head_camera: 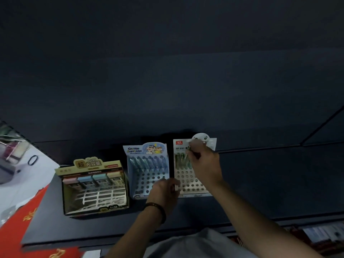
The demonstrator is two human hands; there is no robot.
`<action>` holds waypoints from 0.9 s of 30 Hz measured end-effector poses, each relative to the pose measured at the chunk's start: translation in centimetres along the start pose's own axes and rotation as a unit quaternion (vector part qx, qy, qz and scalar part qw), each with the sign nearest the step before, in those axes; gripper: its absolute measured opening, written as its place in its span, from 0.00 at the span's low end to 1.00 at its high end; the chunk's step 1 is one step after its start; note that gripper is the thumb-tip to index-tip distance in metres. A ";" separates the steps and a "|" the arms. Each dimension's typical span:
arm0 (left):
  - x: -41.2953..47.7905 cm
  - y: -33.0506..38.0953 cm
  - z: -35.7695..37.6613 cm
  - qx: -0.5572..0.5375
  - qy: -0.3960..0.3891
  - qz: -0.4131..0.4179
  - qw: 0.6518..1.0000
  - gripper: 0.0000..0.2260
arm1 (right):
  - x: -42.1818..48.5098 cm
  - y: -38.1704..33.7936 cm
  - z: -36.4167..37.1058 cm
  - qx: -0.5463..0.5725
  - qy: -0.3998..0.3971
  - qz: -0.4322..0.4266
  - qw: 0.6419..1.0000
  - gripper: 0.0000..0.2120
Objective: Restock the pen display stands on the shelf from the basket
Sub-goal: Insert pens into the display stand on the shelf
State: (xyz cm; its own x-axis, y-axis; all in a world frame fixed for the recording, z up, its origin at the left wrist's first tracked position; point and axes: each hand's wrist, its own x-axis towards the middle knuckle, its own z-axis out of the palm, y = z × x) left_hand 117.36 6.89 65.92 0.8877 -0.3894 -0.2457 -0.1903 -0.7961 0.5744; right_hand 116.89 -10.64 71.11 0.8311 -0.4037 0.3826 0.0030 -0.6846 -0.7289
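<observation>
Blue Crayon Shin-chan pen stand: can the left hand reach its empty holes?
Probably yes: the left hand sits at the lower right corner of that pen stand; nothing covers its empty holes.

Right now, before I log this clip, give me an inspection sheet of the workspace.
Surface: dark shelf, three displays on it.
Job's things: cream stand and blue stand, pens in top rows only; yellow box, pastel items along its back; basket not seen.
Clutter: black ring at left.
Hands: right hand pinches a pen over the cream stand; left hand at its lower left edge, grip blurred.
Cables: nothing seen.
Surroundings: dark back panel; red sheets lower left.
</observation>
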 end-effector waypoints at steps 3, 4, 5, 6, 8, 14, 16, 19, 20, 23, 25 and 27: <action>-0.1 0.1 0.7 0.061 -0.081 -0.018 0.995 0.17 | -0.5 0.5 1.6 -0.028 0.005 -0.015 0.999 0.08; -0.1 0.0 1.0 0.075 -0.098 -0.025 0.992 0.19 | -0.7 0.7 2.0 -0.036 0.002 -0.021 0.999 0.06; -0.1 0.0 1.2 0.080 -0.118 -0.030 0.989 0.20 | -0.9 0.7 2.2 -0.045 -0.001 -0.030 0.999 0.06; -0.2 0.0 1.2 0.083 -0.136 -0.030 0.987 0.21 | -1.2 0.6 2.3 -0.058 -0.003 -0.037 0.998 0.06; -0.4 0.0 1.4 0.086 -0.148 -0.024 0.985 0.20 | -1.4 0.3 2.5 -0.089 -0.007 -0.035 0.995 0.06; 0.0 0.1 1.7 0.098 -0.141 -0.013 0.985 0.18 | -0.9 0.1 2.6 -0.100 -0.107 0.025 0.989 0.05; 0.2 0.1 1.5 0.102 -0.144 -0.010 0.984 0.19 | -1.0 -0.3 2.2 -0.127 -0.144 0.026 0.981 0.08; 0.3 -0.2 1.5 0.115 -0.133 -0.011 0.984 0.18 | -1.4 -0.7 2.1 -0.153 -0.188 0.025 0.970 0.10; 0.3 -0.3 1.6 0.120 -0.129 -0.010 0.984 0.17 | -1.3 -0.7 2.2 -0.144 -0.195 0.031 0.970 0.10; 0.4 -0.3 1.4 0.106 -0.132 -0.029 0.985 0.16 | -0.9 -0.8 2.4 -0.119 -0.207 0.041 0.970 0.09; 0.3 -0.4 1.3 0.099 -0.133 -0.034 0.986 0.17 | -0.7 -1.0 2.6 -0.105 -0.222 0.029 0.969 0.08; 0.5 -0.7 1.3 0.102 -0.135 -0.032 0.985 0.16 | -0.6 -1.7 2.4 -0.095 -0.233 0.029 0.967 0.06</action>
State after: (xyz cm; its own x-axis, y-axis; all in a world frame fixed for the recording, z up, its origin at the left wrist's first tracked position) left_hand 117.43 6.71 64.39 0.7625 -0.4225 -0.4900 -0.2427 -0.8888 0.3887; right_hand 117.69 -7.80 70.77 0.9874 -0.1576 0.0146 -0.1165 -0.7863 -0.6068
